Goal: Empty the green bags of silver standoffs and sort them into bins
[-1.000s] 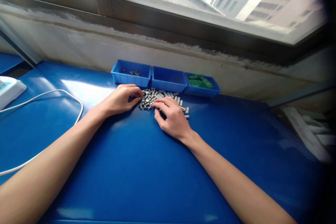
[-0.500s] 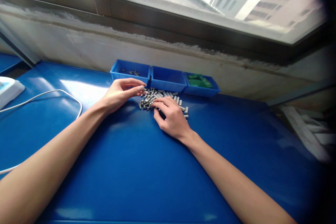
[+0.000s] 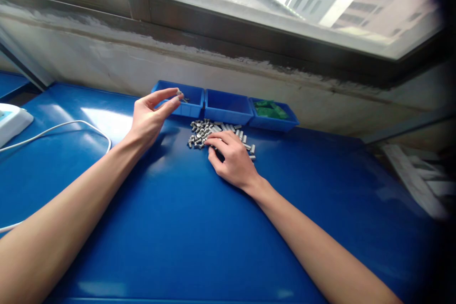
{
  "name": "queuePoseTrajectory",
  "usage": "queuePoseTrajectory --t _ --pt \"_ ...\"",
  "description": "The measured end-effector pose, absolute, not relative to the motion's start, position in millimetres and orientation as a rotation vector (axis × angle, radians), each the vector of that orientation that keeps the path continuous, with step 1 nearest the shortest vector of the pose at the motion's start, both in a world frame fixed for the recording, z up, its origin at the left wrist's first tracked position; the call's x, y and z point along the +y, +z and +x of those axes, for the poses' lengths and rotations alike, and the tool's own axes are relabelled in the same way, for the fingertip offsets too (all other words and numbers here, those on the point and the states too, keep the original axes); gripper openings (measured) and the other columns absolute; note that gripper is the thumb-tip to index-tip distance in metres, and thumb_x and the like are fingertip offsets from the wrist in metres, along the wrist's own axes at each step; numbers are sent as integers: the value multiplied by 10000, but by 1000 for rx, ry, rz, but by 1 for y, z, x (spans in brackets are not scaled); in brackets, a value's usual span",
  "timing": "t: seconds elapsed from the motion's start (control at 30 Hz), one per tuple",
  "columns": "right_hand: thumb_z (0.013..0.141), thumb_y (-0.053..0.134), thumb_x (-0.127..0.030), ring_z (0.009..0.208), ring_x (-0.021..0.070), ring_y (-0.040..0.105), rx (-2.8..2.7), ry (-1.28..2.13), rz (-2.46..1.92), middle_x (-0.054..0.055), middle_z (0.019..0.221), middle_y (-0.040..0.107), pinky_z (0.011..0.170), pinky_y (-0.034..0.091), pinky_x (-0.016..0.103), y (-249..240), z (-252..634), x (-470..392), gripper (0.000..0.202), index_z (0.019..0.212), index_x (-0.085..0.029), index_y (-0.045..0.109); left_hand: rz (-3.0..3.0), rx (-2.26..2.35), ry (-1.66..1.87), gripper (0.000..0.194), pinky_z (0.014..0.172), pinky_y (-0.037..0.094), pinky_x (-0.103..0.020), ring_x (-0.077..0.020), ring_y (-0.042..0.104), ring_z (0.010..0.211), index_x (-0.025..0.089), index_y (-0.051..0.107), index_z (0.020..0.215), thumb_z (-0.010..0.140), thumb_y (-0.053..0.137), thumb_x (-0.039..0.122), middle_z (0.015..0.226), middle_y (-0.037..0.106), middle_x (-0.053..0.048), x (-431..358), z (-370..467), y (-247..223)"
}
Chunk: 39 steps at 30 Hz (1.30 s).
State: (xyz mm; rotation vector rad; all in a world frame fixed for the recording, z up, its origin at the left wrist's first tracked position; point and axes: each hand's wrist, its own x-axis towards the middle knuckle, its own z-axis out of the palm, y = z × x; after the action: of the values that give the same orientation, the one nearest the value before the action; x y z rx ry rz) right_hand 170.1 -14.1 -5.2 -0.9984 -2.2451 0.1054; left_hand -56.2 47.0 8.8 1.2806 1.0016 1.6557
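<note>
My left hand [image 3: 151, 111] is raised over the left blue bin [image 3: 192, 110], thumb and forefinger closed on a small metal piece [image 3: 179, 92]. Below and to the right, a pile of small metal screws [image 3: 201, 129] lies on the blue table [image 3: 178, 228]. My right hand [image 3: 231, 156] rests on the right part of the pile with curled fingers; what is under its fingertips is hidden. Short metal cylinders [image 3: 242, 136] lie just beyond and to the right of it. Some small metal pieces are inside the left bin.
An empty-looking middle blue bin [image 3: 230, 116] and a right bin [image 3: 274, 125] holding green items [image 3: 270, 109] stand against the wall. A white cable [image 3: 71, 124] and a white device [image 3: 14, 122] are at the left. A window is above.
My left hand has moved up and to the left, from the pile's edge to above the left bin. My right hand has stayed in place.
</note>
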Motion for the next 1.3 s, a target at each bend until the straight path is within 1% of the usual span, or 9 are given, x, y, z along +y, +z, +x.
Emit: queuePoseTrajectory --t 0.1,0.2,0.33,0.53,0.83,0.93,1.07,1.17,1.3 --pt "918 559 -127 1070 270 638 -2241 111 -1002 104 1103 716 970 529 459 -6 170 -14 210 1037 -196 717 1321 1030 1676 469 1079 525 -452 -300 671 1207 180 747 1156 755 832 407 1215 739 -103 50 -60 5" --pt "919 559 -127 1080 270 631 -2245 117 -1008 102 1115 713 979 524 465 -6 170 -13 217 1050 -202 715 1456 1046 1611 395 1044 550 -428 -280 711 1127 184 761 1140 808 783 397 1150 764 -97 48 -61 4" --pt "920 557 -127 1077 268 628 -2245 126 -1012 101 1119 713 980 523 468 -7 170 -13 216 1045 -204 716 1861 1134 1381 279 916 600 -390 -261 745 974 156 794 1035 852 710 349 1042 784 -107 40 -63 7" --pt "918 557 -129 1073 270 635 -2247 118 -1008 101 1108 715 974 527 470 -5 170 -14 215 1041 -204 716 2486 1071 998 275 976 551 -397 -275 712 1050 173 808 1054 846 649 260 1126 767 -109 40 -70 3" --pt "922 555 -128 1067 262 637 -2251 106 -1016 101 1104 714 972 531 455 -4 170 -15 205 1040 -192 711 2588 1113 937 181 885 549 -361 -235 699 933 175 773 928 882 619 258 1003 759 -89 44 -73 -2" --pt "925 553 -129 1071 262 636 -2252 104 -1017 101 1109 715 979 528 455 -4 170 -14 205 1039 -193 711 2574 1146 950 235 896 550 -370 -246 689 970 155 751 1042 880 612 255 1049 743 -102 40 -71 0" --pt "924 553 -131 1084 265 635 -2251 106 -1012 100 1116 718 987 524 461 -5 170 -14 207 1037 -198 713 2607 1062 918 349 1022 509 -402 -269 646 1146 163 714 1210 901 578 252 1249 701 -116 38 -69 2" --pt "922 554 -132 1084 265 637 -2250 111 -1013 95 1112 719 983 525 460 -5 170 -14 213 1040 -206 714 2619 1025 894 310 1012 511 -388 -258 654 1134 179 737 1165 919 566 260 1232 713 -105 40 -69 -1" --pt "928 547 -136 1079 264 634 -2253 111 -1018 100 1113 717 975 527 459 -4 170 -14 210 1037 -198 716 2587 1085 912 238 915 535 -357 -243 687 999 170 750 1046 923 587 292 1088 740 -102 44 -71 -4"
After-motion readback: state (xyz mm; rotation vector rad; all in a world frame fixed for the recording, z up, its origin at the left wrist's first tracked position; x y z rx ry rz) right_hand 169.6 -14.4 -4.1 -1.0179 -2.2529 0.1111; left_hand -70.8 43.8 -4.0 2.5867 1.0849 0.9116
